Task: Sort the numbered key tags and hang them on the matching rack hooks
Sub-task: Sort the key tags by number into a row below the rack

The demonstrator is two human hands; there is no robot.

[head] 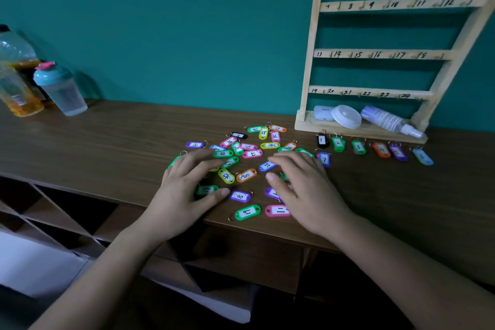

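Several coloured numbered key tags lie scattered on the brown table (107, 147), among them an orange tag 8 (246, 176), a green tag 19 (247, 212) and a pink tag 11 (277, 210). A row of tags lies in front of the rack, starting with black tag 1 (322, 140), green tag 2 (338, 143) and green tag 3 (359, 147); blue tag 7 (324, 159) lies just below that row. The wooden rack (383, 55) with numbered hooks leans on the teal wall; its visible hooks are bare. My left hand (184, 190) and my right hand (305, 187) rest flat on the pile, fingers spread, holding nothing.
Plastic bottles and a teal-lidded shaker (60, 88) stand at the far left. On the rack's base shelf lie a white case (323, 113), a white lid (347, 116) and a spray bottle (388, 120). Open cubby shelves (61, 211) sit below the table's front edge.
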